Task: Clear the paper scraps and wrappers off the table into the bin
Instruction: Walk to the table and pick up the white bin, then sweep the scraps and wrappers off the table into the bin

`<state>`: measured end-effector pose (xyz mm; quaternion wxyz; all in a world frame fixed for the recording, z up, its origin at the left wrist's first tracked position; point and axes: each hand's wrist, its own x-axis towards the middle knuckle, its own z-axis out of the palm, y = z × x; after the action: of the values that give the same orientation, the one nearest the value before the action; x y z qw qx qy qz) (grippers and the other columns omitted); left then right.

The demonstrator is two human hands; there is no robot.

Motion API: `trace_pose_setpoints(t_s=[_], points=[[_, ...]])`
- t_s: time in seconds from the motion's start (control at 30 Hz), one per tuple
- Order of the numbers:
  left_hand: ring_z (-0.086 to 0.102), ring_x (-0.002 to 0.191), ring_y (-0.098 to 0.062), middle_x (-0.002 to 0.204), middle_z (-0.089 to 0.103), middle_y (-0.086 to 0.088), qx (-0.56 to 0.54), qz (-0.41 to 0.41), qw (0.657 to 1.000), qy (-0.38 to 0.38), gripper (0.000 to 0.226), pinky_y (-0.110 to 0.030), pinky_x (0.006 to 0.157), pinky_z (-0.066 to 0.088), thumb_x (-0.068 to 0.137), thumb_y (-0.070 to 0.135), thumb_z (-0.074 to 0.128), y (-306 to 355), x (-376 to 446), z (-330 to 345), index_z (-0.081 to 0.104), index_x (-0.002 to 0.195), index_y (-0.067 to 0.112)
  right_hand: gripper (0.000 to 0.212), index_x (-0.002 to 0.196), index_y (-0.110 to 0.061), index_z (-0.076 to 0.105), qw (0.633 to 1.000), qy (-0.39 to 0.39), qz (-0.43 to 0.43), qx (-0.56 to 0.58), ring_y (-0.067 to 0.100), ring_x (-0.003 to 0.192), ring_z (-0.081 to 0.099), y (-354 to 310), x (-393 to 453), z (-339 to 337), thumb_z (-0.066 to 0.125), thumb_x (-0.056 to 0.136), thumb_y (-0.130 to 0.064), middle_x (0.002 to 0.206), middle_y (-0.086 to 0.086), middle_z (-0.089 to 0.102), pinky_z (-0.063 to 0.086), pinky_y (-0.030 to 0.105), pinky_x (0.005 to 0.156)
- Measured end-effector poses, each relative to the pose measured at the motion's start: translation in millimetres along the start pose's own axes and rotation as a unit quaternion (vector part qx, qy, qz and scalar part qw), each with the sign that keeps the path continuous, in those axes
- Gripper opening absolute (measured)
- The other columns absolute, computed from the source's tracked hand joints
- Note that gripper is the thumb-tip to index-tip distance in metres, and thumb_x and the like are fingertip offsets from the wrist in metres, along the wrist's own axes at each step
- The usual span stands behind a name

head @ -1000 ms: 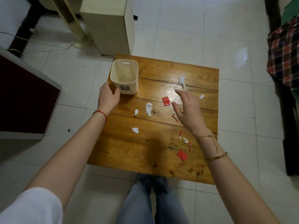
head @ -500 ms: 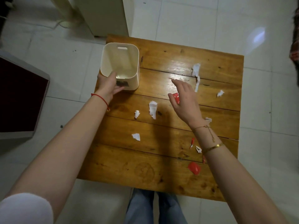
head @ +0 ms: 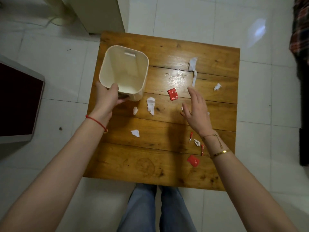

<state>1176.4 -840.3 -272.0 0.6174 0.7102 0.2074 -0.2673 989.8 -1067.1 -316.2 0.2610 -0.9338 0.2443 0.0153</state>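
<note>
Since a sec ago our right hand (head: 195, 111) pulls back off the red wrapper (head: 172, 94), fingers spread, empty. Wrapper lies just up-left of that grip on the table (head: 167, 164); left hand (head: 107, 97) clamps the bin (head: 124, 71).

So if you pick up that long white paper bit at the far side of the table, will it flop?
Probably. The long white scrap looks thin, torn and twisted, so it should bend and dangle. It likely weighs almost nothing and may flutter away. It lies flat on the glossy table, so pinching an edge could be fiddly.
</note>
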Motion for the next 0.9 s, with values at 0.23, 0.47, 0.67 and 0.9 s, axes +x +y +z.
trace_pose_setpoints(t_s=[0.23,0.47,0.67,0.9], points=[[0.06,0.103,-0.022,0.128,0.05,-0.003,0.024,-0.052,0.997,-0.057,0.06,-0.042,0.072,0.062,0.09,-0.003,0.047,-60,-121,5,0.036,0.144,0.02,0.055,0.154,-0.011,0.027,0.999,-0.042,0.013,-0.028,0.024,0.149,0.024,46,-70,-4,0.042,0.104,-0.026,0.159,0.01,0.031,0.019,0.045,0.123],[0.057,0.111,-0.028,0.122,0.055,-0.005,0.04,-0.073,0.996,-0.033,0.055,-0.038,0.064,0.062,0.086,-0.003,0.045,-144,-216,14,0.044,0.136,0.019,0.056,0.155,-0.014,0.024,0.996,-0.072,-0.016,-0.046,0.025,0.149,0.024,86,-135,0,0.041,0.104,-0.027,0.16,0.009,0.03,0.011,0.036,0.124],[0.059,0.112,-0.033,0.126,0.058,-0.011,0.047,-0.09,0.995,0.021,0.058,-0.048,0.068,0.062,0.082,0.0,0.045,-227,-286,25,0.045,0.138,0.015,0.053,0.155,-0.013,0.026,0.993,-0.091,-0.067,-0.046,0.024,0.15,0.022,124,-177,7,0.036,0.106,-0.032,0.16,0.008,0.029,0.011,0.035,0.124],[0.058,0.111,-0.035,0.124,0.059,-0.012,-0.001,-0.154,0.987,0.045,0.056,-0.056,0.071,0.06,0.081,-0.004,0.044,-313,-352,39,0.048,0.133,0.017,0.057,0.157,-0.019,0.017,0.976,-0.164,-0.131,-0.053,0.026,0.153,0.008,168,-200,23,0.033,0.106,-0.036,0.165,0.005,0.017,0.005,0.037,0.123]])
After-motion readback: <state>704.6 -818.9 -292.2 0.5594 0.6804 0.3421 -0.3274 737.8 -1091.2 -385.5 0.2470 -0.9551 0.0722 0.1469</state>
